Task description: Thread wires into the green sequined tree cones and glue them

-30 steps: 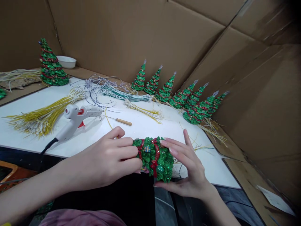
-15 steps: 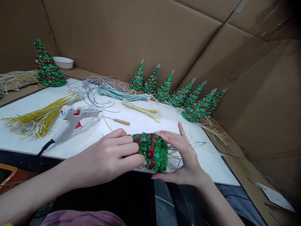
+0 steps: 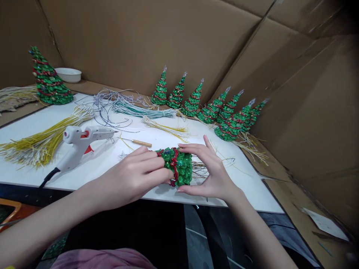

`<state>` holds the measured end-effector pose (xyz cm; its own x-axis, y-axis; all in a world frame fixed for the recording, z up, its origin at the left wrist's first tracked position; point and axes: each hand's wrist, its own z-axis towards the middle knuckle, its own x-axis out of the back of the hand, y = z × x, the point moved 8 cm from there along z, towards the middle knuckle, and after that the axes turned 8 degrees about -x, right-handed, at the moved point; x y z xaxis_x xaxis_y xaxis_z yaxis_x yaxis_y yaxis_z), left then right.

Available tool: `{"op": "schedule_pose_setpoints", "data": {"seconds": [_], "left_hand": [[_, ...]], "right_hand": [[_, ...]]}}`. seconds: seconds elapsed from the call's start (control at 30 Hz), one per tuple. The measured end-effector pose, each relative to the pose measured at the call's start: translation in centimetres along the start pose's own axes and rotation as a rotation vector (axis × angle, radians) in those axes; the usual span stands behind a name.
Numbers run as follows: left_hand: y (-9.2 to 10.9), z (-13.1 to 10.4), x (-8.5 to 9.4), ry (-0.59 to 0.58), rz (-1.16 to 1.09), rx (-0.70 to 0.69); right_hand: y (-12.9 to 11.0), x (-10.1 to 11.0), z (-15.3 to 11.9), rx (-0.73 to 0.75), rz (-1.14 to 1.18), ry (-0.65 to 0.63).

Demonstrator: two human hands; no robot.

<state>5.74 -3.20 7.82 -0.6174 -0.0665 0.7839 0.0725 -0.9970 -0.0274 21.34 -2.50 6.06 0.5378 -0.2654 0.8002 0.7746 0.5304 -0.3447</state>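
Note:
A small green Christmas tree figurine (image 3: 183,172) with red garland lies on its side above the front of the white board. My left hand (image 3: 137,173) is closed around its upper part and hides the tip. At the base end, my right hand (image 3: 211,172) has its fingers on the upper edge and its thumb at the lower edge; the index finger or another finger sticks up. Thin wires (image 3: 199,170) come out of the base toward my right palm. A clear star (image 3: 122,154) shows just beyond my left hand.
A white hot glue gun (image 3: 80,140) rests at left beside yellow-white wire bundles (image 3: 47,140). A wooden-handled awl (image 3: 141,143) and green-white wires (image 3: 143,111) lie farther back. Several finished-looking trees (image 3: 193,99) line the cardboard wall (image 3: 157,41); a larger tree (image 3: 50,82) and white bowl (image 3: 69,76) stand back left.
Both hands and the tree have moved slightly away from my body and a little left. The clear star has come into sight beside my left hand. The camera view has shifted slightly.

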Motion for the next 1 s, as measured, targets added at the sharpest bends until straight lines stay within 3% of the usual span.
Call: {"op": "schedule_pose_setpoints", "data": {"seconds": [0.23, 0.4, 0.5, 0.63, 0.73, 0.87, 1.0], "left_hand": [[-1.2, 1.1, -1.3, 0.104, -0.03, 0.051], [-1.3, 1.3, -1.9, 0.086, -0.069, 0.085], [-1.2, 1.2, -1.9, 0.073, -0.056, 0.096], [-1.1, 1.2, -2.1, 0.056, -0.053, 0.099], [-1.0, 1.1, -2.2, 0.056, -0.023, 0.106], [-0.5, 1.1, -2.0, 0.084, 0.076, 0.065], [0.0, 1.4, -1.9, 0.092, 0.144, 0.028]], "right_hand": [[1.3, -0.4, 0.3, -0.07, 0.052, -0.042], [1.4, 0.1, -0.4, -0.067, -0.03, -0.036], [1.1, 1.2, -1.2, -0.045, -0.071, 0.05], [-0.5, 3.7, -2.8, -0.006, -0.134, 0.278], [-1.8, 5.3, -4.1, -0.007, -0.069, 0.38], [-2.1, 5.7, -5.2, -0.105, 0.231, 0.31], [-0.9, 4.1, -5.4, -0.31, 0.333, 0.188]]}}
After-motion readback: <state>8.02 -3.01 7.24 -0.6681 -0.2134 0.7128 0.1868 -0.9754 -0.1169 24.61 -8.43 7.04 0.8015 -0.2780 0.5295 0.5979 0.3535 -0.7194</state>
